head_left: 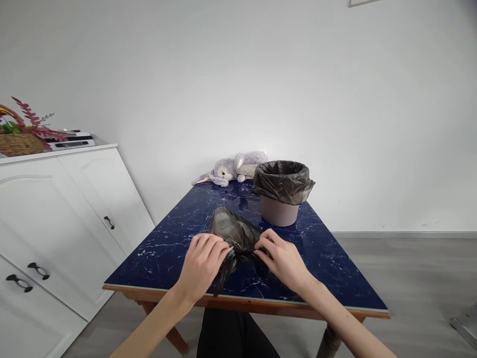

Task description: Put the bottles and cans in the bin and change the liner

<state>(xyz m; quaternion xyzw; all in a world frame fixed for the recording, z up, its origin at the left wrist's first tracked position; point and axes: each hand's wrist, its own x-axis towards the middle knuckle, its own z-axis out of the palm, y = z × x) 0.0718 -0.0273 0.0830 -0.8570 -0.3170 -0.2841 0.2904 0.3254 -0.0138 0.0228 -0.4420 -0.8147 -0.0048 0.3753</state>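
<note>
A filled black plastic garbage bag (pixel 233 226) lies on the blue marbled table (pixel 167 248) near its front edge, its neck gathered and twisted towards me. My left hand (pixel 206 258) pinches the gathered plastic from the left, fingers closed. From the right, my right hand (pixel 278 256) pinches another part of the same neck between thumb and fingers. Between the two hands the plastic looks bunched, like a knot. Whatever is inside the bag shows only dimly through the film. Behind it stands a mauve trash can (pixel 279 211) lined with another black bag (pixel 285 184) folded over its rim.
A grey-purple plush toy (pixel 231 168) lies at the table's far edge against the white wall. To the left is a white cabinet (pixel 74 199) with dark handles, bearing a wicker basket (pixel 20 144) of artificial plants. Grey flooring (pixel 406 278) extends on the right.
</note>
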